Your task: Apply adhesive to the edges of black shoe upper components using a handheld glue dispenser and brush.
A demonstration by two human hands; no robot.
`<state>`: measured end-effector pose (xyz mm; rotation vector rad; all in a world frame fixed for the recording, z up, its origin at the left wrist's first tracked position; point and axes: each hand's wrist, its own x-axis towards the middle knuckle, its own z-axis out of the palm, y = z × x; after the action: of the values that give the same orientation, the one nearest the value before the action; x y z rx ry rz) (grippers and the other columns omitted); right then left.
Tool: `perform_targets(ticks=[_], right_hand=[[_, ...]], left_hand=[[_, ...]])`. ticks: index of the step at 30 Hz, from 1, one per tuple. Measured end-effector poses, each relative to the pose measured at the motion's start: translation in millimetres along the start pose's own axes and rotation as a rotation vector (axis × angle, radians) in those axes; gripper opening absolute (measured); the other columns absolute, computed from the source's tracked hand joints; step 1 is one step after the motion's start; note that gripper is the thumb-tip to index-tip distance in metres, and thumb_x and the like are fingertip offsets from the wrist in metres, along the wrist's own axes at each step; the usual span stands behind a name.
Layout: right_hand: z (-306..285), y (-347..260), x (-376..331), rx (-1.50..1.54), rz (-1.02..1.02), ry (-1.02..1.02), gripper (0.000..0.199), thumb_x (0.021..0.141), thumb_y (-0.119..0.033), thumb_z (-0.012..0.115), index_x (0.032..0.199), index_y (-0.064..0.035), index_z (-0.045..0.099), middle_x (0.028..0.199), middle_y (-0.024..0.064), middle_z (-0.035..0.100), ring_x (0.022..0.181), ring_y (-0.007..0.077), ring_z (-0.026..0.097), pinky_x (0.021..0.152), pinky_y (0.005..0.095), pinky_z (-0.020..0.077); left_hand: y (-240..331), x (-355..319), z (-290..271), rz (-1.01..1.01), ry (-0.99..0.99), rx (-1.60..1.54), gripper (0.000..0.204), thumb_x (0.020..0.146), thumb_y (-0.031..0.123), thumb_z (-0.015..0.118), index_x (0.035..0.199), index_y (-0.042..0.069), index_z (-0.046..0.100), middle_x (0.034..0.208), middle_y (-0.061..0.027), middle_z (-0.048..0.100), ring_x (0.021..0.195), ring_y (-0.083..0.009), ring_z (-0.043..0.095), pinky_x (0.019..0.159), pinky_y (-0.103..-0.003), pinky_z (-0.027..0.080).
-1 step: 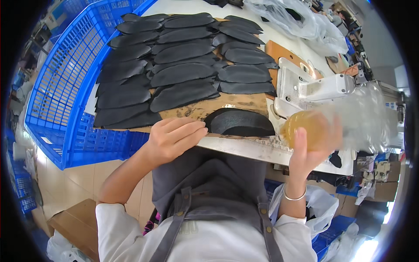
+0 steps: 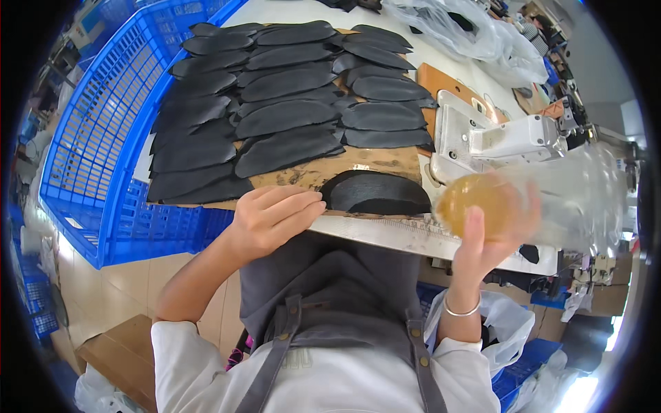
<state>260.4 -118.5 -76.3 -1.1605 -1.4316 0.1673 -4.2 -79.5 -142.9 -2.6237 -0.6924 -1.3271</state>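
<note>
Head view: right hand holds what seems a bottle

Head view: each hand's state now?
Left hand: fingers curled at left end of black piece; grip unclear.
Right hand: closed around a blurred clear bottle, amber at one end.

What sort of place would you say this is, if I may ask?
Probably a sewing workshop or factory: rows of similar black curved pieces overlap on a brown board, what looks like a white sewing machine stands to their right, and a blue plastic crate sits to their left.
</note>
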Motion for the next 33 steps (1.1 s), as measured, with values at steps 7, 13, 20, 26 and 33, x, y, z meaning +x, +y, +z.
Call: perform_targets(ticks=[7,13,20,26,33], right_hand=[[47,-21,-9,-0.109,-0.316,-0.310,0.064,0.081,-0.026,0.062,0.130,-0.0041,0.027,0.121,0.0201,0.047,0.106,0.0287,0.051,0.090,0.0411,0.0445],[1,23,-16,-0.162,-0.117,-0.235,0.060,0.070,-0.024,0.073,0.119,0.0016,0.050,0.122,0.0165,0.048,0.111,0.0309,0.048,0.095,0.0379,0.0401],[-46,59,-5,0.002,0.057,0.280,0.068,0.083,-0.015,0.059,0.136,-0.0034,0.019,0.122,0.0228,0.047,0.111,0.0290,0.049,0.093,0.0394,0.0428],[-30,66,-15,0.310,0.220,0.322,0.057,0.089,-0.028,0.045,0.135,-0.0054,0.021,0.120,0.0266,0.048,0.111,0.0304,0.050,0.091,0.0401,0.0441],[-37,71,-15,0.392,0.265,0.298,0.062,0.087,-0.033,0.048,0.136,-0.0065,0.021,0.119,0.0266,0.049,0.109,0.0298,0.051,0.090,0.0396,0.0440]], left_hand=[[-3,-8,-5,-0.002,-0.017,-0.061,0.022,0.062,0.006,0.065,0.084,0.003,0.064,0.086,-0.0085,0.064,0.074,-0.0206,0.064,0.055,-0.027,0.050],[5,9,-3,-0.028,-0.024,0.003,0.019,0.062,0.005,0.065,0.081,0.003,0.064,0.084,-0.0082,0.064,0.073,-0.0204,0.064,0.055,-0.028,0.050],[16,53,-8,-0.217,-0.139,-0.111,0.025,0.059,0.012,0.078,0.071,0.004,0.057,0.078,-0.0057,0.060,0.068,-0.0222,0.059,0.053,-0.029,0.048],[34,107,29,-0.247,-0.460,-0.264,0.050,0.068,0.024,0.073,0.111,0.005,0.056,0.118,-0.0089,0.051,0.110,-0.0295,0.047,0.095,-0.040,0.036],[30,128,45,-0.267,-0.644,-0.261,0.044,0.069,0.025,0.072,0.105,0.004,0.059,0.120,-0.0095,0.050,0.117,-0.0287,0.043,0.100,-0.041,0.031]])
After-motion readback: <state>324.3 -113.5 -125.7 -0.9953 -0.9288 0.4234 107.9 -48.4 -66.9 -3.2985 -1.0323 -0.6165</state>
